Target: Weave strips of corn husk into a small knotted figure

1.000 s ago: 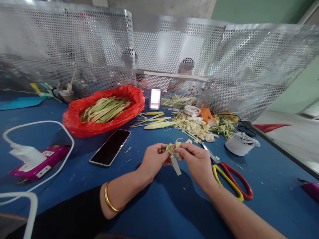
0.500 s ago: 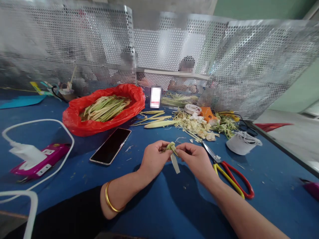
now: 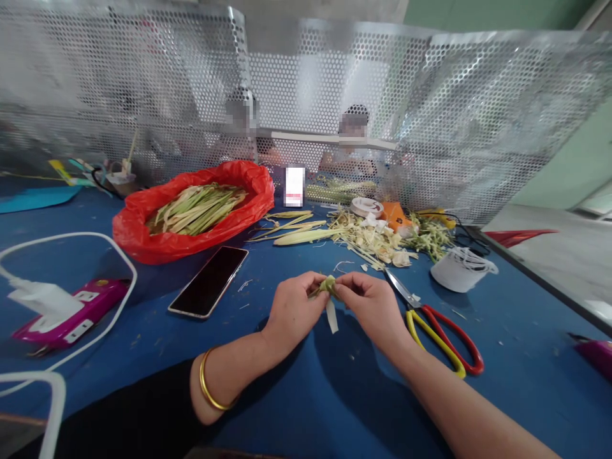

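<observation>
Between my two hands is a small knotted piece of pale green plant leaf (image 3: 328, 284), with a flat whitish strip end (image 3: 332, 317) hanging below it. My left hand (image 3: 295, 306) pinches it from the left between thumb and fingers. From the right, my right hand (image 3: 371, 305) pinches the same piece, its fingertips close to the left thumb. Both hands are just above the blue table (image 3: 296, 408). Scissors (image 3: 435, 325) with one red and one yellow handle lie by my right forearm, blades pointing away. My fingers hide part of the knot.
A red plastic bag (image 3: 191, 248) full of dried leaf strips stands back left, near a dark phone (image 3: 209, 282) and a purple power strip (image 3: 86, 312) with a white cable. Leaf scraps (image 3: 370, 239) and a white cord roll (image 3: 459, 271) are on the right. A perforated metal screen (image 3: 315, 83) rises behind.
My hands stay together on the leaf piece; the right fingertips have shifted closer in over the knot. The whole view has moved slightly, with things appearing a little further left.
</observation>
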Action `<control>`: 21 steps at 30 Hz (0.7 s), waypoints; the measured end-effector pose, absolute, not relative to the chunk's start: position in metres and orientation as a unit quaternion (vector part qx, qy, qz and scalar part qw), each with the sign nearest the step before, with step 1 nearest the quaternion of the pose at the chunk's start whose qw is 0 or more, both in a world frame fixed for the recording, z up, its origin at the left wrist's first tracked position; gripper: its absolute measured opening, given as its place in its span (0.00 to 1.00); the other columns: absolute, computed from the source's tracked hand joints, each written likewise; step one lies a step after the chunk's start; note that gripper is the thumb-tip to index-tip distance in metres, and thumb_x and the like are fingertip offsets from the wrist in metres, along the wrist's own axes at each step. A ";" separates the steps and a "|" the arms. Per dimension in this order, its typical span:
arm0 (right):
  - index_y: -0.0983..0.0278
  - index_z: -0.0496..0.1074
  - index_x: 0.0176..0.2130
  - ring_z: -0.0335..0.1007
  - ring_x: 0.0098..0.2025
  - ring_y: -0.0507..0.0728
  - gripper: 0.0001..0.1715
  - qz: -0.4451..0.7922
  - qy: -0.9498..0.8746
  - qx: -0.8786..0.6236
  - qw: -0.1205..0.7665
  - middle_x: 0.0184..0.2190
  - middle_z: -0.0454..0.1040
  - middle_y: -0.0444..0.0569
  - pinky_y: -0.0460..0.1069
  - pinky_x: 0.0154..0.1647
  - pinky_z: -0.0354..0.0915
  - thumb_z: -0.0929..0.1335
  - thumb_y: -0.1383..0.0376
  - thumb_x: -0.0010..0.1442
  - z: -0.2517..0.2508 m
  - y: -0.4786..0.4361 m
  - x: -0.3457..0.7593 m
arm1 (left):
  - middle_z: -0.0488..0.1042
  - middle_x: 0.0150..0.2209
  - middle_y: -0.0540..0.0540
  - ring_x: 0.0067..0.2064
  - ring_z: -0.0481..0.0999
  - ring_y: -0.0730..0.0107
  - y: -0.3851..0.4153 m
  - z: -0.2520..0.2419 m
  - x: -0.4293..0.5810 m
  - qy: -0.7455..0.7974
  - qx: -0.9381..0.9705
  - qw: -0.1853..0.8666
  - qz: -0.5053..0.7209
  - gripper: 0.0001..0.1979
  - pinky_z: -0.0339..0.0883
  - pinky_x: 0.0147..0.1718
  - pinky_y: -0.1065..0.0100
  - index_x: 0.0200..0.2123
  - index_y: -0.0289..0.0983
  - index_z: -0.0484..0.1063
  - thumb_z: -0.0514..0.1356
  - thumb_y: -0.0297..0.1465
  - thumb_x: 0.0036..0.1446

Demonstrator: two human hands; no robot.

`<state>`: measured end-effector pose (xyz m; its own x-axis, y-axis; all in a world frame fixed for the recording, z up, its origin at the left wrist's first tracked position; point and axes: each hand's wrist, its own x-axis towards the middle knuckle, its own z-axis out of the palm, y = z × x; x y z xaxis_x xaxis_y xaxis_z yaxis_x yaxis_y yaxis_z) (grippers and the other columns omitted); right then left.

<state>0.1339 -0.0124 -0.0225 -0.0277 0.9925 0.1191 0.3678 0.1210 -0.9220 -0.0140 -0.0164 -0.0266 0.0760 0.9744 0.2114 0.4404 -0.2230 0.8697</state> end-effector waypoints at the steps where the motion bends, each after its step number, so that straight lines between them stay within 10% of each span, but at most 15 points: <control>1: 0.65 0.73 0.29 0.61 0.25 0.51 0.11 0.367 -0.611 -0.552 0.434 0.22 0.71 0.43 0.47 0.25 0.57 0.68 0.58 0.53 -0.023 -0.012 0.134 | 0.79 0.31 0.49 0.32 0.77 0.68 -0.016 -0.027 -0.014 0.534 0.659 0.322 0.420 0.08 0.67 0.32 0.70 0.36 0.39 0.76 0.58 0.28 0.53; 21: 0.62 0.69 0.44 0.69 0.26 0.54 0.15 0.278 -0.675 -0.548 0.408 0.24 0.74 0.42 0.48 0.27 0.60 0.67 0.63 0.55 -0.025 -0.014 0.138 | 0.71 0.24 0.55 0.26 0.71 0.72 -0.016 -0.029 -0.016 0.535 0.690 0.304 0.382 0.13 0.61 0.29 0.72 0.42 0.43 0.70 0.57 0.27 0.53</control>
